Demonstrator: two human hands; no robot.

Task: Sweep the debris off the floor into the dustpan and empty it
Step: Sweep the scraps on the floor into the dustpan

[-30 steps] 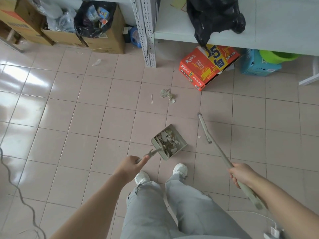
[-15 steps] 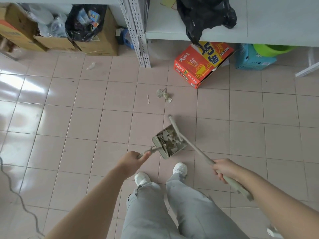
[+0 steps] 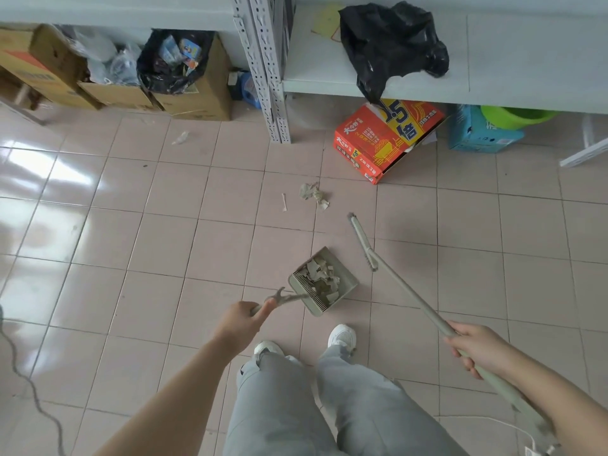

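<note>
From the head camera: the left hand (image 3: 245, 319) is wrapped shut around the dustpan handle, and the dustpan (image 3: 324, 281) sits on the floor (image 3: 131, 258) just ahead of the white shoes (image 3: 342, 335), already loaded with torn paper scraps. The right hand (image 3: 477, 348) is clenched on the broom (image 3: 408, 294) shaft, the narrow brush head angled just right of the pan's mouth, whether touching the tiles or hovering I can't tell.

More work lies ahead: a crumpled paper clump (image 3: 314, 195) and a small white stick (image 3: 284, 202) lie further out, between the pan and the red carton (image 3: 388, 139) under the shelf (image 3: 493, 77). One more scrap (image 3: 181, 138) lies off toward the cardboard boxes (image 3: 194, 97) at the far left.

My read: reach the brush past the clump, drag it back in short, low strokes, and press the pan's lip flat against the tile so nothing slips under. Keep the pan level; tilt it and the scraps spill.
</note>
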